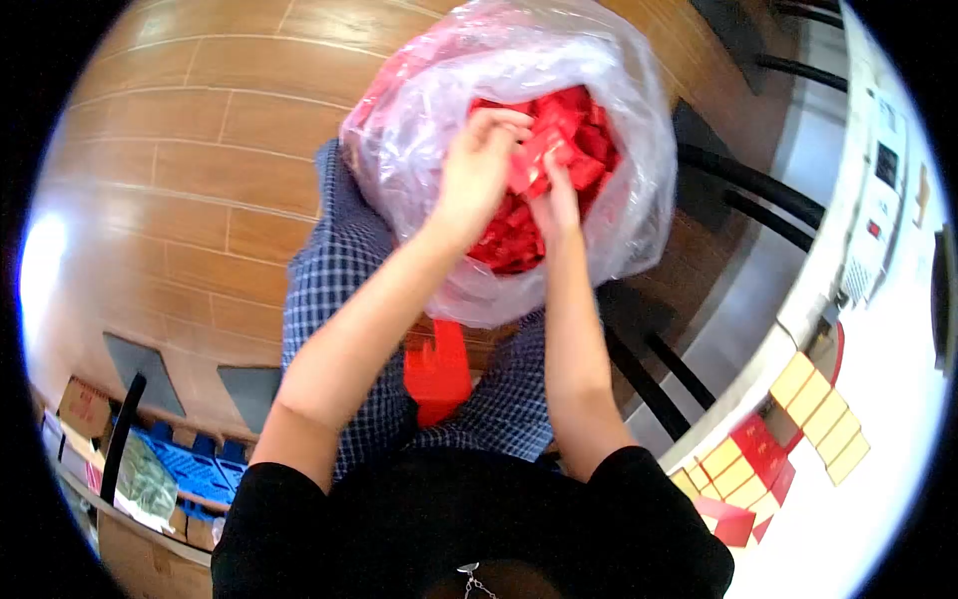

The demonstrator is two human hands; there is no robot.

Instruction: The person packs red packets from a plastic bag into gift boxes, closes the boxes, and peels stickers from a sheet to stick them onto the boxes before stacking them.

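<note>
A large clear plastic bag (419, 140) stands open between my knees, full of glossy red pieces (507, 240) that look like foil or ribbon. Over its mouth, my left hand (484, 155) has its fingers curled at the left edge of a shiny red piece (544, 150). My right hand (559, 200) grips the same piece from below, thumb up against it. The exact kind of this crumpled piece cannot be made out. Some fingers of both hands are hidden behind it.
A red object (439, 374) lies between my legs. To the right, a white table (888, 419) carries yellow boxes (818, 409) and red boxes (760, 449). Black metal legs (748, 185) stand beside the bag. A blue crate (190, 464) is at lower left.
</note>
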